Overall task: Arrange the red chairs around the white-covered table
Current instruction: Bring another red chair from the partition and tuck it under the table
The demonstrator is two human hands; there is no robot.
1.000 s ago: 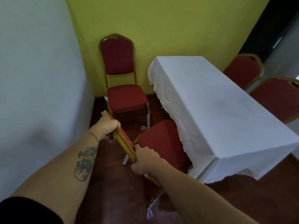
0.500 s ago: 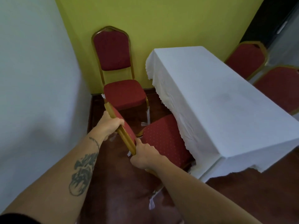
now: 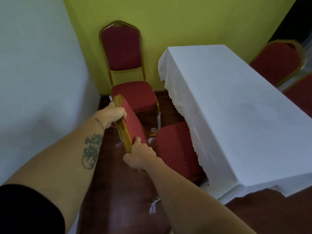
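Both hands grip the gold-framed backrest of a red chair (image 3: pixel 175 149) below me. My left hand (image 3: pixel 114 114) holds the far end of the backrest top, my right hand (image 3: pixel 137 155) the near end. The chair's dotted red seat reaches partly under the hanging cloth of the white-covered table (image 3: pixel 236 105) on the right. A second red chair (image 3: pixel 121 49) stands in the corner against the green wall, facing me. Two more red chairs (image 3: pixel 278 62) show behind the table's far right side.
A white wall (image 3: pixel 37 81) runs close along the left. The green wall (image 3: pixel 185 19) closes the far end. Dark red-brown floor (image 3: pixel 118 200) lies between the white wall and the table. White plastic scraps cling to the chair legs.
The held chair has shifted forward toward the corner chair, its backrest now overlapping that chair's seat in view. Both hands kept their grip and moved with it.
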